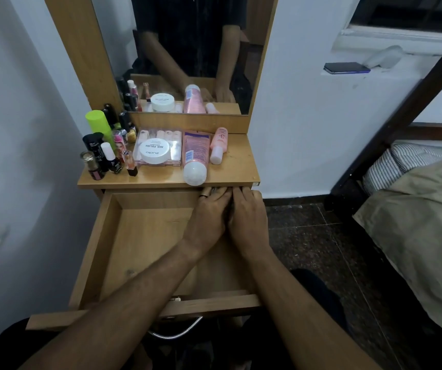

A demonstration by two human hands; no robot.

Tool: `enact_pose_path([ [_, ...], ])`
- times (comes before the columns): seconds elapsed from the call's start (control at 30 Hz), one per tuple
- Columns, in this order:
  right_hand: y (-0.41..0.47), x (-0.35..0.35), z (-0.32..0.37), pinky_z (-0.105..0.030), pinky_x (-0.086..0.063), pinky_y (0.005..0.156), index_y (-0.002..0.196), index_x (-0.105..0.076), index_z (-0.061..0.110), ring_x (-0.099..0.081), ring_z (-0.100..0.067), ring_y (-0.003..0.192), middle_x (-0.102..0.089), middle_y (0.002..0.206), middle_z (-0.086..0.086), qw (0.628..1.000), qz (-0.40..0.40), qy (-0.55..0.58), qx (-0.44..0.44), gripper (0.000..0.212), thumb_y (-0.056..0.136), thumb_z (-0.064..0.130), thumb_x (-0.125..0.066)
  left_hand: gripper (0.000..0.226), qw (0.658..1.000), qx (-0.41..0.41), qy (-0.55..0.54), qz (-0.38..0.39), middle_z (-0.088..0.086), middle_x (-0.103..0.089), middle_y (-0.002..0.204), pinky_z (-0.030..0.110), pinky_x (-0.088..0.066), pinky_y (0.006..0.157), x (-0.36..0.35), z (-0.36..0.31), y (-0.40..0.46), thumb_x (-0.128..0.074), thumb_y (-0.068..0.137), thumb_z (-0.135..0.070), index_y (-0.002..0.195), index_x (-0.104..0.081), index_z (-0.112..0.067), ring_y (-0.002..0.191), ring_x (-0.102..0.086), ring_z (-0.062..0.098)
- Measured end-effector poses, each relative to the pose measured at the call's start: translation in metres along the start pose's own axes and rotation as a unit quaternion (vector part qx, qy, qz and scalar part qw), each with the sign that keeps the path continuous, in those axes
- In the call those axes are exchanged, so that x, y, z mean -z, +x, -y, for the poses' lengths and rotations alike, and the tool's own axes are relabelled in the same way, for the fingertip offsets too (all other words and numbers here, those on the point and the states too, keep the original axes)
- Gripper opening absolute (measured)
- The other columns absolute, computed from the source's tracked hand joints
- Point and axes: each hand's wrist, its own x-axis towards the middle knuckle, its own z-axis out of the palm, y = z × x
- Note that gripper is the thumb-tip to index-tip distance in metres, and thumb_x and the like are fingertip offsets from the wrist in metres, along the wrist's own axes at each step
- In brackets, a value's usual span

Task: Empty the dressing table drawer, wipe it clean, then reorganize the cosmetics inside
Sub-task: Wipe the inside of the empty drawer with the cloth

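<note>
Smooth wooden drawer [145, 236]: both hands' fingers [221, 194] reach under the top, grip hidden.

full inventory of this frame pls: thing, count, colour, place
drawer: 1, light wood, pulled open; visible floor bare
tabletop: 1, light wood, above the drawer
mirror: 1, wood-framed, behind the tabletop
large tube: 1, pink with white cap, lying at tabletop centre
small bottle: 1, pink with white cap, lying right of the tube
jar: 1, white, on a clear case
green can: 1, lime, standing back left
small bottles: cluster, count unclear, mixed colours, tabletop left
phone: 1, dark, on the white ledge
bed: 1, beige cover, far right
left hand: fingers reaching under the tabletop edge at the drawer's back
right hand: beside it, same reach
</note>
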Motion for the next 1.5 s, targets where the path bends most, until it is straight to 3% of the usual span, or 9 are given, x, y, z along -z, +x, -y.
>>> enact_pose_path([
  [0.17,-0.002,0.003,-0.005,-0.036,-0.048,0.084,0.107,-0.068,0.009,-0.058,-0.026,0.089,-0.069,0.102,-0.008,0.993,-0.078,0.083,-0.016,0.019,0.095,0.007,-0.053,0.051,0.999,0.028,-0.021,0.035,0.011,-0.052,0.149,0.042,-0.027,0.124,-0.002,-0.008,-0.003,-0.061,0.091,0.005,0.141,-0.056,-0.002,0.147,-0.033,0.034],
  [0.33,-0.005,0.000,-0.005,-0.027,-0.043,0.084,0.108,-0.067,0.014,-0.058,-0.021,0.096,-0.070,0.105,-0.001,0.973,-0.098,0.195,-0.080,0.018,0.092,0.010,-0.062,0.057,0.993,0.079,0.064,0.059,-0.004,-0.030,0.165,0.057,-0.018,0.122,-0.006,-0.004,-0.008,-0.054,0.099,-0.016,0.155,-0.039,-0.019,0.153,-0.020,0.034],
  [0.5,-0.008,0.001,-0.003,-0.029,-0.047,0.092,0.115,-0.066,0.016,-0.056,-0.018,0.105,-0.069,0.112,0.002,0.966,-0.105,0.226,-0.073,0.026,0.090,0.012,-0.065,0.043,1.000,0.017,-0.015,-0.018,0.014,-0.057,0.145,0.054,-0.038,0.115,-0.008,-0.003,-0.009,-0.062,0.096,-0.005,0.139,-0.058,-0.003,0.139,-0.040,0.029],
  [0.73,-0.007,0.009,-0.011,-0.024,-0.050,0.084,0.115,-0.060,0.020,-0.062,-0.013,0.097,-0.066,0.105,0.003,0.912,-0.095,0.370,-0.148,0.035,0.085,0.013,-0.075,0.050,0.999,-0.039,-0.002,0.003,0.015,-0.060,0.141,0.050,-0.041,0.114,-0.002,0.010,-0.011,-0.066,0.089,0.003,0.138,-0.058,0.000,0.132,-0.056,0.035],
  [0.87,-0.011,0.020,-0.022,-0.017,-0.050,0.069,0.119,-0.055,0.027,-0.061,-0.003,0.076,-0.064,0.090,0.003,0.894,-0.047,0.411,-0.171,0.037,0.089,0.013,-0.071,0.053,0.996,-0.074,-0.037,0.024,0.010,-0.053,0.150,0.038,-0.036,0.119,0.005,0.010,-0.011,-0.065,0.091,0.002,0.143,-0.054,-0.004,0.140,-0.049,0.025],
  [1.0,-0.028,0.032,-0.031,-0.014,-0.045,0.064,0.118,-0.054,0.034,-0.062,-0.009,0.081,-0.062,0.091,0.001,0.925,0.018,0.353,-0.137,0.035,0.092,0.012,-0.064,0.050,0.987,-0.101,-0.083,0.091,0.007,-0.053,0.150,0.034,-0.031,0.122,0.008,0.004,-0.009,-0.062,0.093,0.002,0.142,-0.056,-0.007,0.142,-0.046,0.017],
  [1.13,-0.048,0.046,-0.035,-0.022,-0.050,0.062,0.107,-0.060,0.041,-0.064,-0.007,0.076,-0.067,0.084,0.004,0.909,0.083,0.368,-0.175,0.025,0.093,0.020,-0.060,0.056,0.975,-0.088,-0.122,0.163,-0.003,-0.057,0.146,0.016,-0.032,0.116,0.018,0.000,-0.016,-0.070,0.089,-0.003,0.141,-0.059,-0.020,0.137,-0.044,0.000],
  [1.37,-0.077,0.078,-0.049,-0.029,-0.058,0.062,0.089,-0.066,0.035,-0.067,-0.003,0.066,-0.073,0.081,0.005,0.903,0.259,0.299,-0.167,0.009,0.085,0.027,-0.066,0.045,0.910,-0.026,-0.266,0.318,-0.017,-0.061,0.138,0.024,-0.050,0.103,0.037,-0.013,-0.049,-0.077,0.088,-0.028,0.132,-0.067,-0.027,0.125,-0.058,0.001],
  [1.5,-0.077,0.091,-0.045,-0.033,-0.060,0.074,0.090,-0.066,0.033,-0.070,-0.006,0.078,-0.072,0.087,0.005,0.894,0.336,0.268,-0.128,0.010,0.084,0.025,-0.067,0.047,0.913,-0.032,-0.281,0.293,-0.016,-0.064,0.125,0.022,-0.054,0.091,0.045,-0.020,-0.061,-0.084,0.081,-0.034,0.125,-0.067,-0.032,0.117,-0.062,0.007],
])
